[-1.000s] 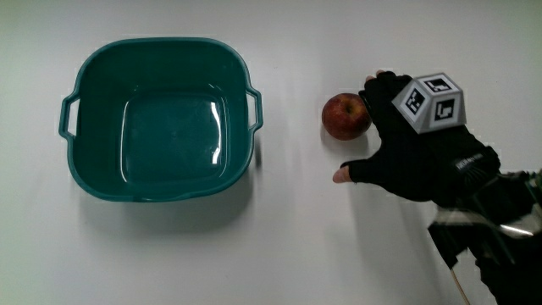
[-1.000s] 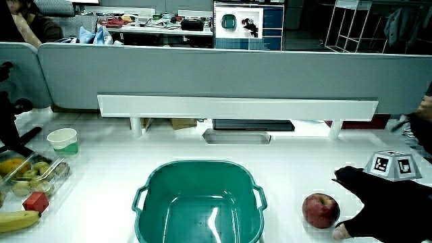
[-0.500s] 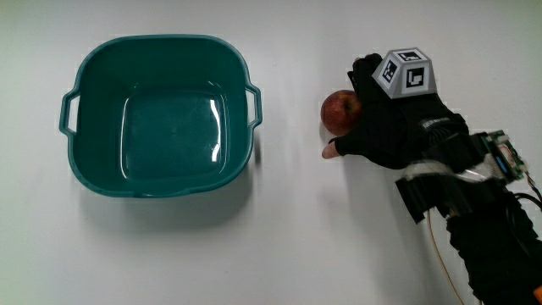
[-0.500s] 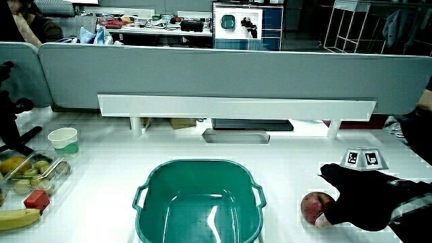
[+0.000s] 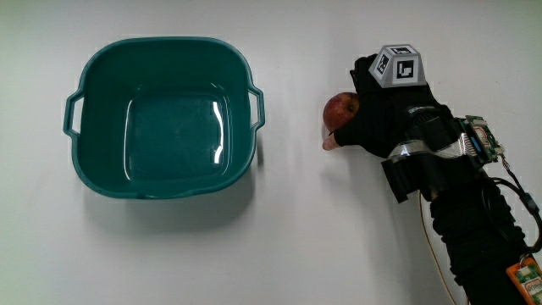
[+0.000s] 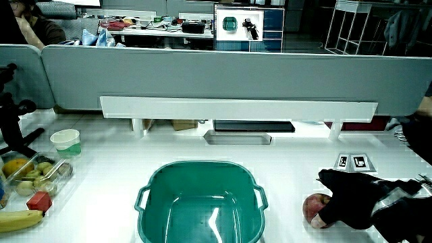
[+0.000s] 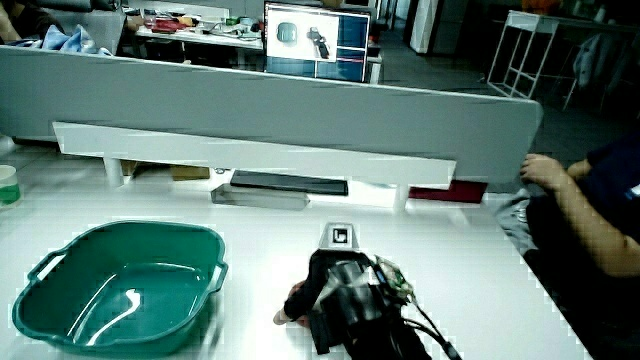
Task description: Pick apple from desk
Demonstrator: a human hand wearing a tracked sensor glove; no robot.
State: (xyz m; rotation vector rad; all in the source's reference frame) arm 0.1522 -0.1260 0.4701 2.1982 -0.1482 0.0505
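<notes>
The fingers (image 5: 366,76) are curling over the apple (image 5: 340,108), with the thumb pressing its nearer side, so the hand (image 5: 385,119) is gripping the fruit. The apple is resting on the white worktop (image 5: 296,229), beside the teal basin (image 5: 161,119) but apart from its handle.

Bare tabletop (image 5: 296,220) btwn basin (image 5: 161,119) & apple (image 5: 340,108), no obstacles
</notes>
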